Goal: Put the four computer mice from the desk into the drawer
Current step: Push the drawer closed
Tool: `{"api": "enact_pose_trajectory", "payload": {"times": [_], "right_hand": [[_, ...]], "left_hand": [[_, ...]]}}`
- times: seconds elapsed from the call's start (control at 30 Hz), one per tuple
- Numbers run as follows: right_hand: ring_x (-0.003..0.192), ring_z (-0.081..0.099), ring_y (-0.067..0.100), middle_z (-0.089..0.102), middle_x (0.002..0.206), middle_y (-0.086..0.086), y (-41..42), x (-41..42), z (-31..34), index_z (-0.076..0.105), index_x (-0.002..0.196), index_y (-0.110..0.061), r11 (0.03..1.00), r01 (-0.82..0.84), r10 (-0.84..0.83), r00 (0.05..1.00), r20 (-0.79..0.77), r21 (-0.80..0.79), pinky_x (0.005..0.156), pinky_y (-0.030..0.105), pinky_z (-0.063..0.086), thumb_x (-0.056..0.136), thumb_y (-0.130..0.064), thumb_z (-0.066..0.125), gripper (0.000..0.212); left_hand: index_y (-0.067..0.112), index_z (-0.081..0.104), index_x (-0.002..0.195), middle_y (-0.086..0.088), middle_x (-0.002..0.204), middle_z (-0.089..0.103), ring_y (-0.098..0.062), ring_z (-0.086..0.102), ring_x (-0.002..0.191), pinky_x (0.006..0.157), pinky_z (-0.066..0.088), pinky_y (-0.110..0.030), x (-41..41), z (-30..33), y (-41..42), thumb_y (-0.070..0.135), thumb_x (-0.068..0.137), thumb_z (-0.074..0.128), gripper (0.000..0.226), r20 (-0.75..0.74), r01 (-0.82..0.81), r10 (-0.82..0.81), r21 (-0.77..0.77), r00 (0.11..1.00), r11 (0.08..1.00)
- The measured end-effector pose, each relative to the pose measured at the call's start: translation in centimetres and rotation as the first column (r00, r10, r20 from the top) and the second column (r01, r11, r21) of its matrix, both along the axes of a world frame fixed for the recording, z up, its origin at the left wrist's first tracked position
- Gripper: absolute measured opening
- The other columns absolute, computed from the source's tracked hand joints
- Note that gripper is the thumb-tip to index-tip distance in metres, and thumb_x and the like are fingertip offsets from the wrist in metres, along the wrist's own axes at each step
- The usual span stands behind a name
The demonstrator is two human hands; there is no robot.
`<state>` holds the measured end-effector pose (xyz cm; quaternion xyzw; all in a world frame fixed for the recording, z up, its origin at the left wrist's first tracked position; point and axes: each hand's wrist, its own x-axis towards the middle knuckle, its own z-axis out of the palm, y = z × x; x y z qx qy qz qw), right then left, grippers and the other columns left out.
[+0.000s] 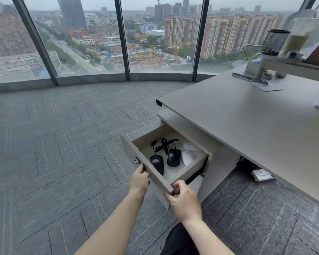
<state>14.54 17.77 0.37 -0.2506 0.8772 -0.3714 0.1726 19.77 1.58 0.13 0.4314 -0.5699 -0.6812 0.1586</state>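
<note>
Gripping the drawer front, the left hand curls over its top edge near the lock while the right hand pinches the near corner, likely to slide it shut. Inside lie two black corded mice and two white mice, side by side. No mice show on the tabletop.

Both hands grip the front panel of the open drawer, the left hand at its left part beside the lock, the right hand at its right corner. Just beyond the grip, inside the drawer, four mice lie in a row: two corded mice nearer the left hand with their cables bunched behind them, and two cordless mice farther right, one behind the other. The desk stands above and to the right of the grip.
</note>
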Motion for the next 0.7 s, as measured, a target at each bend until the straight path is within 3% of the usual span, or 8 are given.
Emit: {"api": "enact_pose_trajectory", "payload": {"times": [0.13,0.23,0.33,0.43,0.6,0.7], "right_hand": [[0.086,0.058,0.014,0.061,0.111,-0.003,0.8,-3.5,0.1,0.051,0.122,-0.023,0.996,0.094,-0.094,0.995,0.028,-0.006,0.058,0.024,0.043,0.084,-0.051,0.068,0.049],[0.109,0.058,0.024,0.052,0.136,0.009,1.0,-5.8,-0.1,0.031,0.148,-0.019,0.98,0.197,-0.196,0.979,0.059,-0.022,0.073,0.029,0.047,0.083,-0.054,0.069,0.083],[0.127,0.052,0.03,0.042,0.148,0.013,1.3,-8.0,-0.4,0.019,0.155,-0.017,0.957,0.289,-0.286,0.956,0.069,-0.038,0.086,0.037,0.05,0.081,-0.055,0.07,0.098],[0.132,0.049,0.032,0.037,0.153,0.014,1.3,-10.1,-0.7,0.018,0.155,-0.015,0.942,0.332,-0.326,0.94,0.103,-0.048,0.093,0.041,0.05,0.082,-0.054,0.07,0.098],[0.132,0.051,0.032,0.044,0.152,0.013,1.0,-13.4,-1.4,0.027,0.153,-0.014,0.922,0.376,-0.363,0.922,0.138,-0.087,0.094,0.038,0.048,0.086,-0.051,0.068,0.086],[0.125,0.057,0.033,0.055,0.142,0.014,0.8,-14.8,-1.9,0.039,0.147,-0.011,0.897,0.426,-0.407,0.901,0.15,-0.119,0.096,0.043,0.053,0.086,-0.048,0.069,0.077]], "left_hand": [[0.027,0.044,0.144,0.004,0.137,0.058,-0.019,0.053,0.123,0.108,0.042,-0.043,-4.1,0.2,0.4,0.006,0.089,0.041,0.059,0.005,0.047,-0.047,-0.001,0.999,0.999],[0.026,0.04,0.146,0.004,0.141,0.055,-0.02,0.053,0.125,0.108,0.042,-0.044,-7.2,-0.2,0.5,0.006,0.087,0.042,0.062,0.008,0.062,-0.062,0.016,0.998,0.998],[0.028,0.04,0.146,0.005,0.144,0.053,-0.017,0.058,0.117,0.097,0.05,-0.037,-10.2,-0.8,0.4,0.009,0.085,0.044,0.064,0.009,0.09,-0.09,0.029,0.996,0.996],[0.024,0.036,0.148,0.003,0.146,0.05,-0.013,0.061,0.106,0.077,0.049,-0.026,-12.6,-0.1,0.9,0.004,0.087,0.043,0.065,-0.023,0.084,-0.083,0.064,0.996,0.994],[0.021,0.031,0.151,0.002,0.152,0.042,-0.022,0.053,0.125,0.089,0.045,-0.031,-15.9,0.1,1.6,0.0,0.087,0.043,0.068,-0.044,0.097,-0.093,0.101,0.995,0.99],[0.022,0.03,0.151,0.004,0.153,0.04,-0.021,0.053,0.124,0.093,0.044,-0.032,-17.4,0.2,1.8,0.0,0.088,0.042,0.068,-0.064,0.107,-0.1,0.124,0.993,0.986]]}}
